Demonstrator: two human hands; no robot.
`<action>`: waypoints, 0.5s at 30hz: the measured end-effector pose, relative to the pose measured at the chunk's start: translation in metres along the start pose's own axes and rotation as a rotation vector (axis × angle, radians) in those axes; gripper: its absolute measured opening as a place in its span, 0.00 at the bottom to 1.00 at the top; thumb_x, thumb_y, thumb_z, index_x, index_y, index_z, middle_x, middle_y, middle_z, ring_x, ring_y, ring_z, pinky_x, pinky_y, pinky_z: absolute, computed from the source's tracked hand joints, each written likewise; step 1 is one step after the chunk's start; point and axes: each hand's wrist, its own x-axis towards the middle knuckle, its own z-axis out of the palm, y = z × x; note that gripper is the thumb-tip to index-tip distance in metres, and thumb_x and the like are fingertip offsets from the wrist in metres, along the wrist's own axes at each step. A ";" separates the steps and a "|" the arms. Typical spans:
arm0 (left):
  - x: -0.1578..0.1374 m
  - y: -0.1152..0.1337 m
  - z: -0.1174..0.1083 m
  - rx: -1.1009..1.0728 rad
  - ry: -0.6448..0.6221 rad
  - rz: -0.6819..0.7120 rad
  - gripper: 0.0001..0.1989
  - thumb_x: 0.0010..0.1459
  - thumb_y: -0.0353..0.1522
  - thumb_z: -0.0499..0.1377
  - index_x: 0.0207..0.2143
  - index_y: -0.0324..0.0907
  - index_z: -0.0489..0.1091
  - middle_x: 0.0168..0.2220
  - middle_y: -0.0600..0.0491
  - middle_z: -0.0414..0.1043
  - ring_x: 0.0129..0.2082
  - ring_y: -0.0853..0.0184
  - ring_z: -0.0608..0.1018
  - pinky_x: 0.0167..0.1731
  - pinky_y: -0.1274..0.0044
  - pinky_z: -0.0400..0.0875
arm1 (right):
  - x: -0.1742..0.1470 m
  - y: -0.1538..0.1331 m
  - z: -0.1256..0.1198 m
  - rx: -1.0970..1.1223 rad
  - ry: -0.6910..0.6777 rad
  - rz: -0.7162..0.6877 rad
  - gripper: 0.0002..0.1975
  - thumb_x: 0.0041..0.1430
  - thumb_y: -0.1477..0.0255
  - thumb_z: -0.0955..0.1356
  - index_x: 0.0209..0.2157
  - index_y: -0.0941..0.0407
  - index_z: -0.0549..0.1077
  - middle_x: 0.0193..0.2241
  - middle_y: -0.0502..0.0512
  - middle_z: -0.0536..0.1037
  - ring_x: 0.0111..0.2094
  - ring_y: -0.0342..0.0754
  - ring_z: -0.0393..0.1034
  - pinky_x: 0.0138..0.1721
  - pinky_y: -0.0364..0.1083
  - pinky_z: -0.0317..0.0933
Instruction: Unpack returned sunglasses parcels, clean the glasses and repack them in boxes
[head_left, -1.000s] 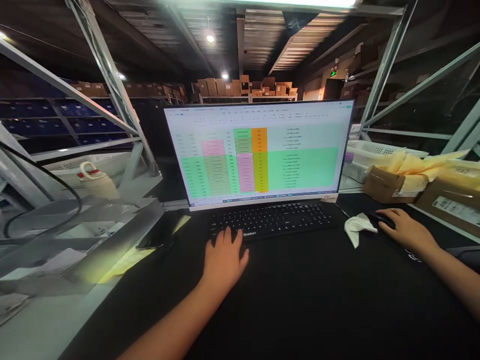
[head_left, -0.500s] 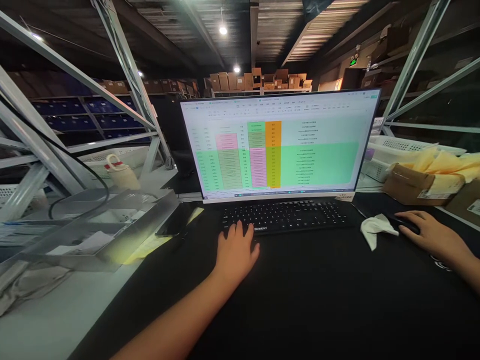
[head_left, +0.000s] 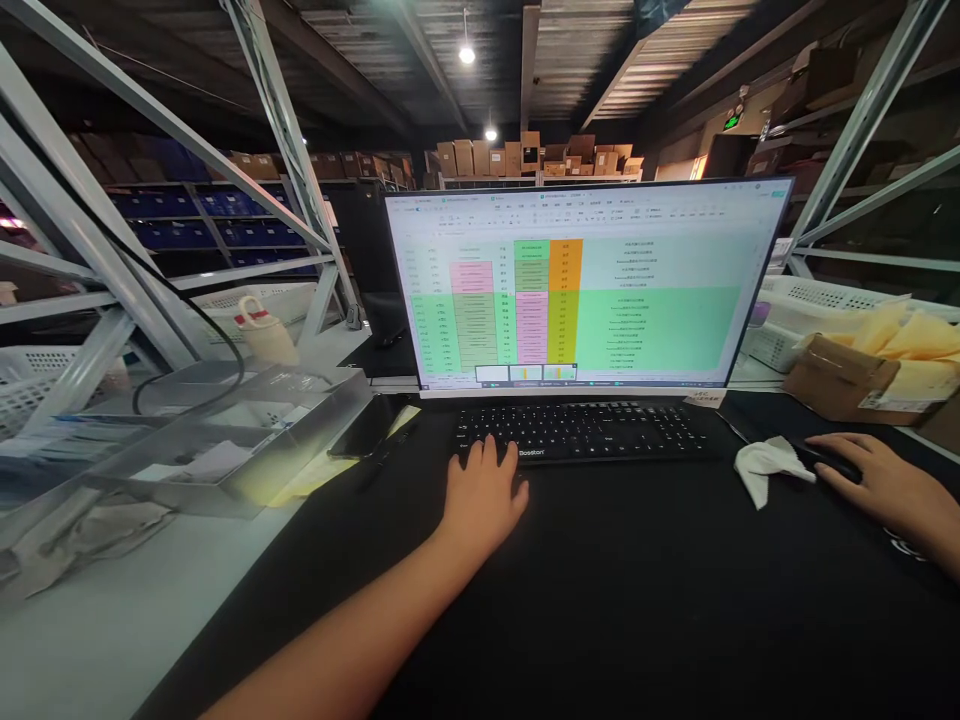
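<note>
My left hand [head_left: 486, 492] rests at the lower left edge of a black keyboard [head_left: 585, 432], fingers apart and fingertips on or by its front keys; it holds nothing. On the right, my right hand [head_left: 889, 475] is wrapped over a black computer mouse [head_left: 838, 462], whose front shows beyond the fingers. Behind the keyboard stands a monitor [head_left: 652, 300] with a spreadsheet in green, pink and orange columns. Small preview windows show along the bottom of its screen. A crumpled white tissue [head_left: 772, 468] lies just left of the mouse.
A black desk mat [head_left: 600, 580] covers the desk. To the left are a phone [head_left: 365, 435], yellow paper [head_left: 311, 480], a clear tray [head_left: 240, 490] with papers and a cream bottle [head_left: 266, 333]. At right stand a cardboard box [head_left: 836, 380] and white baskets [head_left: 847, 298]. Metal rack posts flank the desk.
Small preview windows have appeared at the bottom of the screen. The whole view has shifted slightly, so things sit further right. Both hands keep their places on the keyboard and mouse.
</note>
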 end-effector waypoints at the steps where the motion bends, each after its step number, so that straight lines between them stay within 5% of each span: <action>1: 0.000 0.000 0.000 -0.001 -0.002 -0.001 0.28 0.66 0.40 0.50 0.66 0.42 0.61 0.65 0.37 0.61 0.63 0.47 0.65 0.57 0.52 0.62 | 0.000 0.000 0.000 0.003 0.003 -0.005 0.33 0.59 0.46 0.56 0.59 0.45 0.68 0.59 0.56 0.66 0.54 0.56 0.69 0.48 0.53 0.69; 15: -0.001 -0.001 0.003 0.013 0.017 0.002 0.28 0.67 0.41 0.49 0.66 0.43 0.60 0.65 0.37 0.61 0.63 0.48 0.65 0.57 0.53 0.62 | 0.004 0.011 0.009 0.038 0.017 -0.022 0.32 0.60 0.46 0.56 0.59 0.44 0.67 0.59 0.57 0.67 0.54 0.57 0.69 0.47 0.52 0.69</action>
